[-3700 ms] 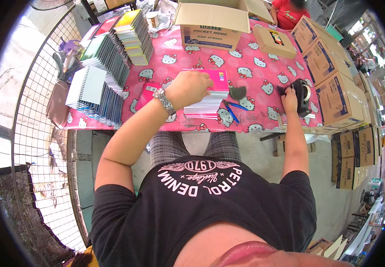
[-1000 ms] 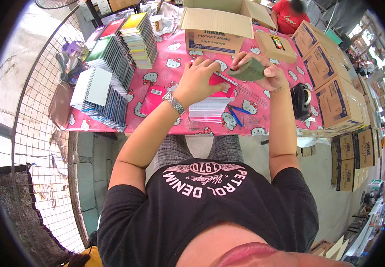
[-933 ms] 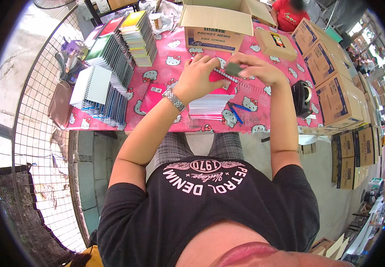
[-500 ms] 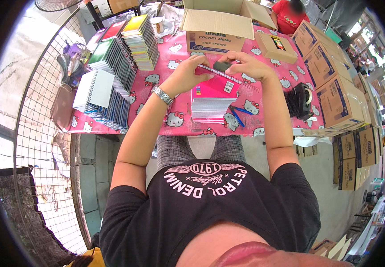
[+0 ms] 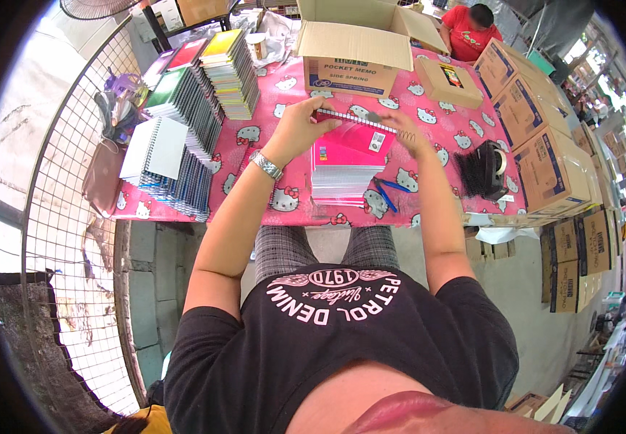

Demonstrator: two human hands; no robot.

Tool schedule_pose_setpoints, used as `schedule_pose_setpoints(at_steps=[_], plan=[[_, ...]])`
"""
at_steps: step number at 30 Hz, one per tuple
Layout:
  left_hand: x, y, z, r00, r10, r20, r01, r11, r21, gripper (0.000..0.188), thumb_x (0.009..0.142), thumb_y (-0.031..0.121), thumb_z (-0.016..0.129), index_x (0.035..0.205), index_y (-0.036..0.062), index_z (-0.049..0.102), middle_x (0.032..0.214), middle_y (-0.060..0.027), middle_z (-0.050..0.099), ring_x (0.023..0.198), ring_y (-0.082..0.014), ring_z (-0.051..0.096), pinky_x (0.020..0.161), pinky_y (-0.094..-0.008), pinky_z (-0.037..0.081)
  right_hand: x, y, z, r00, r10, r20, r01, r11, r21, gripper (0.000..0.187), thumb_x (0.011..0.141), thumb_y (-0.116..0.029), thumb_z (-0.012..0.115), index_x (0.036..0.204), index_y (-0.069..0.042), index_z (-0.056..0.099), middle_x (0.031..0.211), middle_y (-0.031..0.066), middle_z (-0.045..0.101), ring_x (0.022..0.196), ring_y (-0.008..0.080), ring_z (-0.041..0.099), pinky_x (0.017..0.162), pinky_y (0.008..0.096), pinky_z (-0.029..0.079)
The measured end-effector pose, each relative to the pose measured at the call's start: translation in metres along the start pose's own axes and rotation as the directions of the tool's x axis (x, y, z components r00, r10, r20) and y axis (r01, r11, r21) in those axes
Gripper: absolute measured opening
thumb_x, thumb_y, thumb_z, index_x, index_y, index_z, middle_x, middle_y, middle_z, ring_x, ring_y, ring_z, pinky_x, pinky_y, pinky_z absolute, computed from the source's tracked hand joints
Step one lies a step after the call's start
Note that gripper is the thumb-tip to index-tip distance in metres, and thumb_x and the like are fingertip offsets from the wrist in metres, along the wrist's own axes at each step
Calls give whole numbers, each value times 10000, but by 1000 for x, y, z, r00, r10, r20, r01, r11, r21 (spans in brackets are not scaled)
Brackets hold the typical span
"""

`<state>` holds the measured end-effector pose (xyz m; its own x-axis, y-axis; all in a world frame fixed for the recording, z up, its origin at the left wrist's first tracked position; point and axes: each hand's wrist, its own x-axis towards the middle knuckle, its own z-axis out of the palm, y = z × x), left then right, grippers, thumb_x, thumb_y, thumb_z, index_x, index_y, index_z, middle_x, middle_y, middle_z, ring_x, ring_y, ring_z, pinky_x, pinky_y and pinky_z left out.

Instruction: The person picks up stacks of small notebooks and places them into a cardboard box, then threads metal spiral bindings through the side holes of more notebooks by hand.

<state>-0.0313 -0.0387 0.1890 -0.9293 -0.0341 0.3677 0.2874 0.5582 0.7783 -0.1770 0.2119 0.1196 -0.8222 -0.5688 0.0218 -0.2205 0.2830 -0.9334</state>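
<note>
My left hand (image 5: 304, 129) pinches the left end of a pink notebook (image 5: 356, 136), held tilted above a stack of pink notebooks (image 5: 345, 173). A spiral wire (image 5: 362, 119) runs along the notebook's upper edge, and its loose coils stick out past the right end. Around those coils is my right hand (image 5: 408, 132), its fingers smeared by motion, so their grip is unclear. A small dark piece (image 5: 373, 116) shows by its fingertips; its kind cannot be made out. Blue-handled pliers or cutters (image 5: 387, 194) lie on the table just right of the stack.
Stacks of spiral notebooks (image 5: 175, 170) in several colours line the table's left side. An open carton (image 5: 349, 76) stands at the back, beside a flat brown box (image 5: 449, 81). A black tape dispenser (image 5: 487, 170) and stacked cartons (image 5: 550, 166) are at right. A person in red (image 5: 470, 32) sits beyond.
My right hand has moved right along the spiral wire, from over the notebook's edge to the loose coils at its end. My left hand keeps hold, slightly shifted.
</note>
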Motion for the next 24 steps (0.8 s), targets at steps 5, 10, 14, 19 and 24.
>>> schedule_pose_setpoints(at_steps=[5,10,14,19,24], plan=[[-6,10,9,982,-180,-51,167,966,-199,216,896,132,691,1039,-24,646,795,-52,644,630,-98,619,555,-233,494,-50,139,23,901,134,-413,-394,652,-647,798,694,-601,749,1306,-128,554,1453,196,373,1274,407,435,1015,611,336],[-15,14,16,963,-226,-145,203,966,-159,219,915,123,668,1080,-21,651,807,-49,661,631,-109,651,522,-240,516,-60,63,16,526,-457,-717,-17,837,-546,499,838,-344,702,1249,-90,577,1313,198,492,1241,372,442,1038,544,315],[-19,8,24,972,-76,-222,16,964,-264,198,915,123,667,1054,-17,668,804,-56,670,642,-113,662,550,-245,542,-87,-78,54,464,-721,-514,277,669,-690,282,859,-249,671,1104,-109,660,1280,133,526,1238,338,438,1046,495,311],[-19,0,27,970,-188,-153,129,935,-330,159,872,45,679,1018,-19,677,815,-81,682,723,-124,673,558,-260,556,-74,-119,101,521,-749,-411,414,642,-645,213,822,-251,703,1012,-157,688,1307,70,506,1287,349,369,1063,507,239],[-24,-1,34,950,55,-308,-84,993,-79,215,799,-19,673,1015,-14,672,861,-125,692,754,-199,689,601,-308,553,-63,-116,123,543,-706,-454,323,675,-664,133,743,-235,748,839,-155,700,1279,57,504,1293,354,341,1046,521,214]])
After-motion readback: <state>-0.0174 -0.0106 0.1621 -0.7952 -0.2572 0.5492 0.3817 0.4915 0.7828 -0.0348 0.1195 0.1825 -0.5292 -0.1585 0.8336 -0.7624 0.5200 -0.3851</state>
